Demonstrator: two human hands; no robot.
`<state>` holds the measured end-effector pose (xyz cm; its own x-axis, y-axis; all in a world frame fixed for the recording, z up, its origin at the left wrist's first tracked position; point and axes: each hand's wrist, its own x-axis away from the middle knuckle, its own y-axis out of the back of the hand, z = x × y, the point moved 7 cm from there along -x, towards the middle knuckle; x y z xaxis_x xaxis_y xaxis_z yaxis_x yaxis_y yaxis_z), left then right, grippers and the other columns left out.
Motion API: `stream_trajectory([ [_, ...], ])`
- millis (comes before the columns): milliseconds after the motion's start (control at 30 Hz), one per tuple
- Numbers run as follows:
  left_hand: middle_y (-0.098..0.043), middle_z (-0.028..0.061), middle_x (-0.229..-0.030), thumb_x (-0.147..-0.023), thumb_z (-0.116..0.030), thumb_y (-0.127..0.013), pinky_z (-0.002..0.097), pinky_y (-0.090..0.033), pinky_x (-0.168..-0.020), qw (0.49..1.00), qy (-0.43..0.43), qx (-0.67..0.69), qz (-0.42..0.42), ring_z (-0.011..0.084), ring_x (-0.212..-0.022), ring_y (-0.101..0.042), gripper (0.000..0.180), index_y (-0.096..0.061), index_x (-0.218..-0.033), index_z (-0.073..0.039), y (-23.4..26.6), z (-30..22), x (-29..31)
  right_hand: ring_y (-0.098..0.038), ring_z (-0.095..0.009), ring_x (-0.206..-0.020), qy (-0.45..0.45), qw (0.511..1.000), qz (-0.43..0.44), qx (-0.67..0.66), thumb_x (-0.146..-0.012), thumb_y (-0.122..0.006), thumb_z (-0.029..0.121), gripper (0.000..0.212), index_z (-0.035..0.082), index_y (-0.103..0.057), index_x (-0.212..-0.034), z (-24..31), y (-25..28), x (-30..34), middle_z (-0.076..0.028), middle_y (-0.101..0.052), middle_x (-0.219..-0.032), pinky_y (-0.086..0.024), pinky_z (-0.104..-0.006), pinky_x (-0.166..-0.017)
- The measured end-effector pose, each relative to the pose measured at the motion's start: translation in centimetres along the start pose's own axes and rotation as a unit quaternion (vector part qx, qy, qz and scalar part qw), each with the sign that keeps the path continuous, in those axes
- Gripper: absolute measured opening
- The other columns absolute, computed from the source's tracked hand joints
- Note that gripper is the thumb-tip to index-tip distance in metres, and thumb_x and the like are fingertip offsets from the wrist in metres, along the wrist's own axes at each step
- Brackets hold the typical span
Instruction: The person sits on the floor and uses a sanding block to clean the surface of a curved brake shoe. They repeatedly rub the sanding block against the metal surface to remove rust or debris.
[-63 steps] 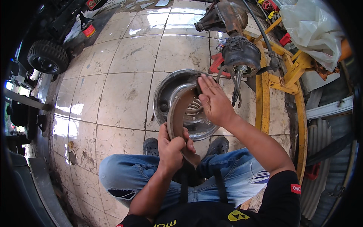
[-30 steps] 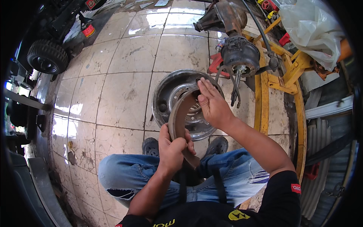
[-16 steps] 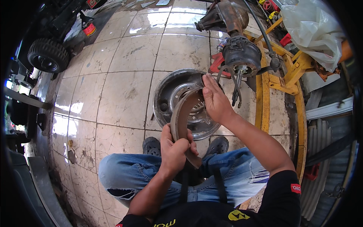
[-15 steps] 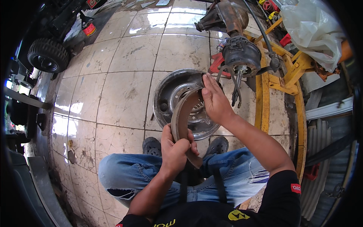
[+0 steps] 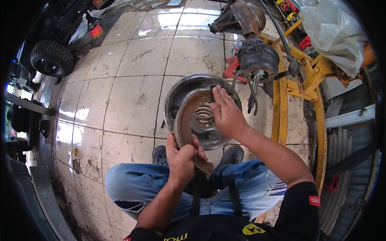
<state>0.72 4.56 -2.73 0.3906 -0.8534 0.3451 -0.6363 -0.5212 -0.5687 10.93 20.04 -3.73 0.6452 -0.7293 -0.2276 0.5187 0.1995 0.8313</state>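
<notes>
A curved brake shoe (image 5: 183,120) with a brown face is tilted up before me, its lower end near my knees. My left hand (image 5: 183,160) is closed round its lower part, thumb across the edge. At the shoe's far end is my right hand (image 5: 228,114), its fingers straight and close together, pressing a small dark piece (image 5: 213,89) mostly hidden under the fingertips. What that piece is cannot be made out. Beneath both hands a steel wheel rim (image 5: 171,96) lies flat on the floor, with a pale coil-like ring (image 5: 204,113) visible at its middle.
An axle assembly (image 5: 257,56) with its shaft pointing toward me rests at the far right beside a yellow metal frame (image 5: 319,132). A red stand (image 5: 233,68) is under it. Clear plastic sheeting (image 5: 333,36) hangs on the right. A vehicle's tyre (image 5: 52,58) is at far left.
The brake shoe has tipped a little to the left and turned its brown inner face more into view. My right hand has shifted slightly down and left along its far end.
</notes>
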Motion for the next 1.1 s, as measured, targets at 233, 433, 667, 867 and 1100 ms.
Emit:
stream_trajectory([
  [233,-0.054,0.0137,-0.092,-0.075,0.005,-0.046,0.0376,-0.055,-0.056,1.000,-0.008,0.020,0.003,0.0212,-0.062,-0.059,0.035,-0.039,-0.109,0.002,0.0,-0.2,-0.1,-0.039,-0.046,-0.139,0.019,0.999,0.018,0.024,-0.106,-0.037,0.040,0.064,-0.011,-0.038,-0.145,0.5,0.0,0.7,-0.034,-0.039,-0.149,-0.031,-0.0497,-0.116],
  [433,-0.052,0.0131,-0.092,-0.073,0.004,-0.044,0.0382,-0.055,-0.054,1.000,-0.018,-0.002,-0.012,0.0213,-0.062,-0.058,0.038,-0.041,-0.111,-0.001,0.2,-0.2,-0.1,-0.041,-0.045,-0.138,0.044,0.999,0.012,0.009,-0.106,-0.036,0.041,0.063,-0.010,-0.043,-0.142,2.0,0.0,1.1,-0.033,-0.042,-0.147,-0.032,-0.0503,-0.115],
  [667,-0.052,0.0121,-0.093,-0.073,0.004,-0.044,0.0387,-0.056,-0.057,1.000,0.002,-0.001,-0.015,0.0208,-0.063,-0.057,0.037,-0.042,-0.111,-0.001,0.1,-0.1,-0.2,-0.045,-0.044,-0.136,0.059,0.998,-0.014,0.016,-0.105,-0.043,0.036,0.056,-0.008,-0.050,-0.138,2.6,0.5,1.1,-0.030,-0.049,-0.143,-0.035,-0.0506,-0.113],
  [867,-0.052,0.0118,-0.093,-0.074,0.003,-0.044,0.0385,-0.055,-0.057,1.000,0.009,0.005,-0.020,0.0206,-0.064,-0.057,0.036,-0.043,-0.109,0.000,0.1,-0.2,-0.3,-0.045,-0.043,-0.135,0.042,0.999,-0.017,0.029,-0.104,-0.045,0.036,0.054,-0.007,-0.052,-0.136,1.5,0.3,0.8,-0.029,-0.050,-0.142,-0.035,-0.0496,-0.114],
  [1100,-0.052,0.0116,-0.094,-0.074,0.002,-0.044,0.0387,-0.055,-0.056,1.000,0.019,0.015,-0.018,0.0204,-0.064,-0.057,0.035,-0.044,-0.109,-0.001,0.4,0.2,-0.3,-0.046,-0.039,-0.136,0.067,0.997,0.002,0.024,-0.103,-0.047,0.037,0.054,-0.005,-0.053,-0.136,2.5,0.6,0.7,-0.025,-0.050,-0.144,-0.034,-0.0477,-0.115],
])
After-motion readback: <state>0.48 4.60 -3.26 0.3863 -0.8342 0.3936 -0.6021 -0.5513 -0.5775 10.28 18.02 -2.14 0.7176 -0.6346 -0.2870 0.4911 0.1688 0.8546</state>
